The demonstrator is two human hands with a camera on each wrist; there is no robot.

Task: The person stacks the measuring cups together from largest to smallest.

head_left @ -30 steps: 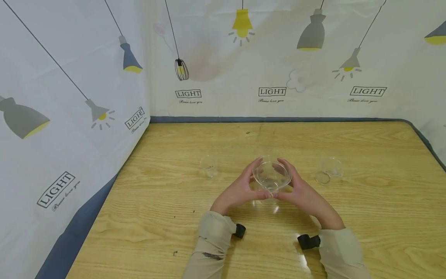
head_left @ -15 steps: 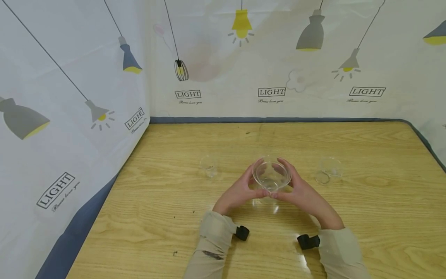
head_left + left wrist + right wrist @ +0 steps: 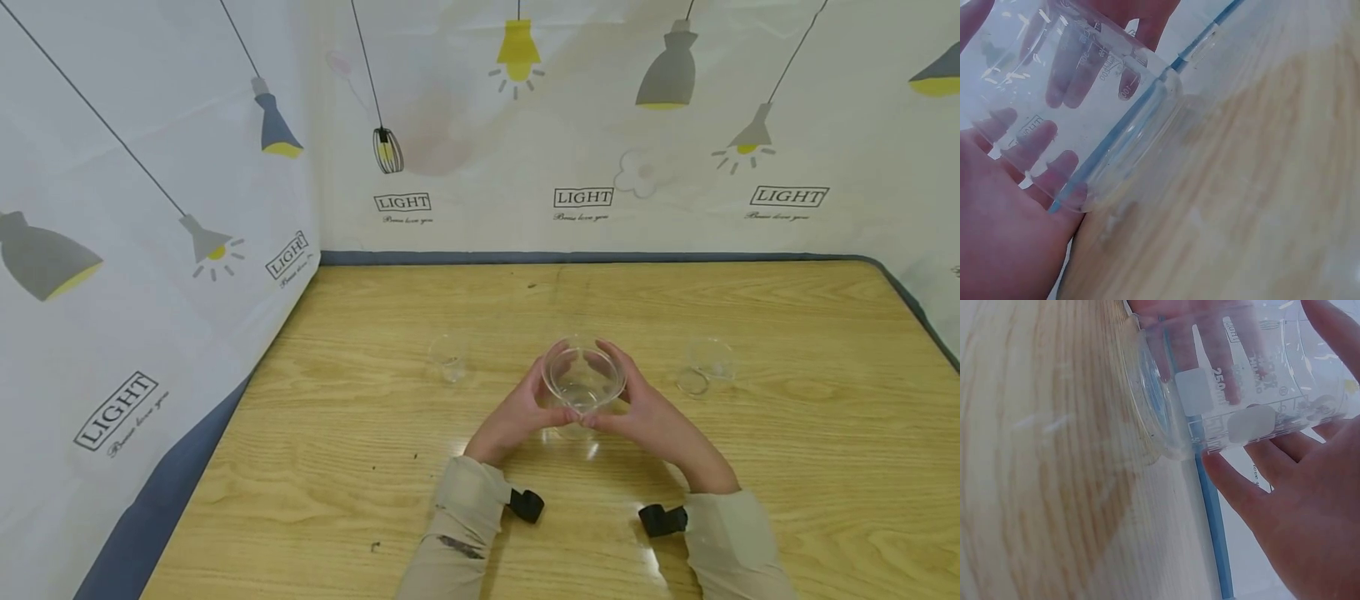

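Note:
A clear glass beaker with white printed markings stays upright in the middle, held between both hands. My left hand wraps its left side and my right hand its right, with the thumbs near each other at the front. Printed graduations show on the beaker in the left wrist view, with fingers seen through the glass. "250 ml" can be read on the beaker in the right wrist view. Its base is at the tabletop or very close above it; I cannot tell which.
A small clear vessel stands on the wooden table to the left. To the right is another clear vessel, with a round clear rim or base beside it. A lamp-printed sheet hangs behind and left.
The left forearm and wrist have shifted slightly to the right. Both hands keep their hold, and the beaker stays in practically the same place.

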